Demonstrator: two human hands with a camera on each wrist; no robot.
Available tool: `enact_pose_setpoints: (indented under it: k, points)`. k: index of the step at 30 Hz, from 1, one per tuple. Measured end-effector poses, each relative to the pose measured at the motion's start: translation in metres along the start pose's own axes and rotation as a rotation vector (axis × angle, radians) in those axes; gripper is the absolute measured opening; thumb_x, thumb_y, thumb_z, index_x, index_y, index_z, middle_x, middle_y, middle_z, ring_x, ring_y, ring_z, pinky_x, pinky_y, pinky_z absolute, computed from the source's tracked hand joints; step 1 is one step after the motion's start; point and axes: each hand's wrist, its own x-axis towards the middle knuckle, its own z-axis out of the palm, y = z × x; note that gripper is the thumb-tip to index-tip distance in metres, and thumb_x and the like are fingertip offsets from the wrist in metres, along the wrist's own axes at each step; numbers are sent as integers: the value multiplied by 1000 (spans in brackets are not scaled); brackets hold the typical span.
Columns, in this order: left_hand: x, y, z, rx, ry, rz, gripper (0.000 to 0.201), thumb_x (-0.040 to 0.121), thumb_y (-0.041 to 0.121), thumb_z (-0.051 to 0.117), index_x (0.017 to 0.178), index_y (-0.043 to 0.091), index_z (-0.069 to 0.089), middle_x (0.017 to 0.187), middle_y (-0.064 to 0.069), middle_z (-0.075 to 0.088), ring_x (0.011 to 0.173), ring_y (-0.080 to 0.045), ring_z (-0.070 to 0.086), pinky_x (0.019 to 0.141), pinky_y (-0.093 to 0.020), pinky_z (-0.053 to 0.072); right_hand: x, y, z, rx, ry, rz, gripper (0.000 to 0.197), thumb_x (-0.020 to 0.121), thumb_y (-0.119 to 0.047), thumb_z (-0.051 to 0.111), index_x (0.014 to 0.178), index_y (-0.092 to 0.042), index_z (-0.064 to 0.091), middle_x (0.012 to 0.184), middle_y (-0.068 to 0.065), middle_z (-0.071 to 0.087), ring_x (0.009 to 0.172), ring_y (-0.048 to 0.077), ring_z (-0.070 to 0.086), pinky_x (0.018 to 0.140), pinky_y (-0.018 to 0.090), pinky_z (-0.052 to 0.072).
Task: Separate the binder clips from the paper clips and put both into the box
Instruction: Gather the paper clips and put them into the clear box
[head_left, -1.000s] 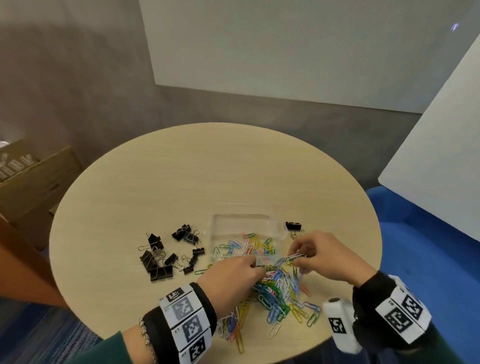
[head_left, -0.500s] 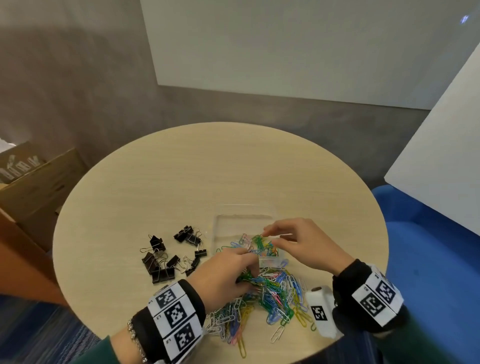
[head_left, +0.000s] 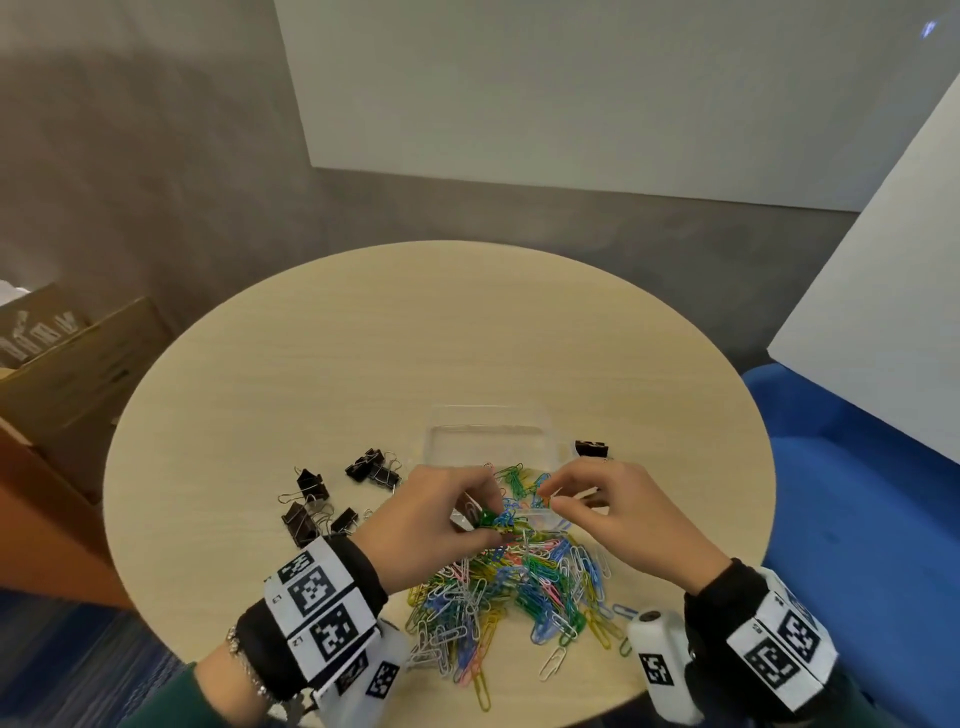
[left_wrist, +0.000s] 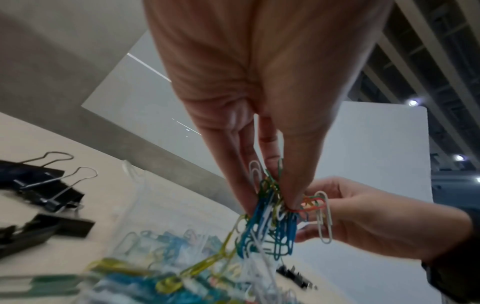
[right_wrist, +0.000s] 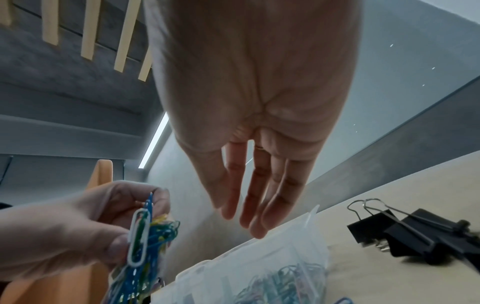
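Note:
A clear plastic box (head_left: 488, 434) sits mid-table with several coloured paper clips (head_left: 515, 480) inside. A big loose pile of paper clips (head_left: 524, 587) lies in front of it. My left hand (head_left: 488, 514) pinches a hanging bunch of paper clips (left_wrist: 272, 222) over the box's near left edge. My right hand (head_left: 550, 496) hovers over the box's right side with straight, empty fingers (right_wrist: 255, 224). Several black binder clips (head_left: 317, 506) lie to the left of the box, and one binder clip (head_left: 591, 448) lies at its right corner.
The round wooden table (head_left: 363, 364) is bare on its far half. A cardboard box (head_left: 67, 374) stands off the table's left edge and a blue seat (head_left: 857, 519) to the right. The pile reaches close to the near table edge.
My right hand moved from the pile to above the box and now holds nothing. My left hand gathered clips from the pile and lifted the bunch to the box's near edge.

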Motion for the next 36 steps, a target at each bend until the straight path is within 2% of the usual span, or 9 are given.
enact_pose_setpoints:
  k: [5, 11, 17, 20, 23, 25, 31, 33, 36]
  points:
    - [12, 12, -22, -54, -12, 2, 20, 77, 30, 77, 89, 21, 64, 88, 8, 68, 80, -7, 66, 71, -34, 57, -1, -1, -5, 19, -13, 13, 12, 90, -22, 63, 97, -26, 72, 95, -16, 70, 91, -4, 63, 77, 11, 49]
    - [34, 31, -47, -50, 67, 58, 23, 76, 26, 78, 91, 16, 64, 88, 4, 70, 77, -9, 68, 69, -30, 57, -2, 3, -17, 57, 11, 35, 11, 90, -20, 64, 95, -24, 73, 94, -11, 73, 89, 0, 67, 81, 22, 54]
    - [61, 23, -47, 128, 143, 108, 17, 80, 15, 75, 90, 15, 62, 91, 5, 67, 77, -8, 64, 67, -27, 57, -2, 3, -15, 79, -9, 49, 12, 90, -19, 64, 96, -23, 73, 93, -11, 74, 90, 1, 68, 85, 29, 55]
    - [68, 8, -33, 314, 0, 85, 12, 84, 10, 68, 94, 15, 63, 96, 1, 66, 87, -13, 62, 77, -31, 54, -3, 2, -14, 81, -16, 54, 12, 90, -20, 64, 95, -25, 73, 93, -11, 73, 91, 0, 67, 86, 29, 55]
    - [64, -6, -20, 426, -172, 22, 23, 88, 4, 58, 106, 17, 64, 109, 1, 64, 103, -13, 57, 84, -20, 44, -3, 1, -14, 76, -28, 45, 11, 90, -21, 64, 94, -27, 73, 93, -12, 73, 91, 0, 67, 85, 28, 55]
    - [60, -11, -18, 430, -168, 6, 26, 90, 4, 55, 109, 19, 63, 113, 3, 64, 106, -11, 56, 82, -17, 41, -2, 2, -14, 71, -29, 42, 11, 90, -22, 64, 94, -27, 73, 93, -12, 73, 90, 0, 67, 84, 28, 55]
    - [46, -17, -23, 562, -122, -61, 24, 96, 15, 48, 115, 23, 60, 118, 5, 63, 103, -13, 59, 86, -29, 49, -1, 4, -9, 42, -43, 35, 12, 91, -23, 62, 95, -28, 72, 94, -14, 73, 90, -1, 66, 82, 23, 54]
    - [40, -19, -22, 604, -177, -56, 27, 98, 21, 46, 123, 24, 57, 125, 6, 58, 109, -15, 56, 89, -30, 47, -1, 3, -7, 26, -41, 30, 12, 91, -23, 62, 95, -28, 72, 94, -13, 72, 90, -2, 65, 78, 17, 51]
    - [35, -22, -13, 609, -354, -7, 38, 100, 33, 39, 136, 24, 45, 140, 5, 47, 125, -17, 46, 103, -38, 39, 0, 1, -5, -14, -39, 20, 12, 91, -23, 62, 95, -28, 72, 95, -14, 71, 90, -3, 63, 73, 11, 47]
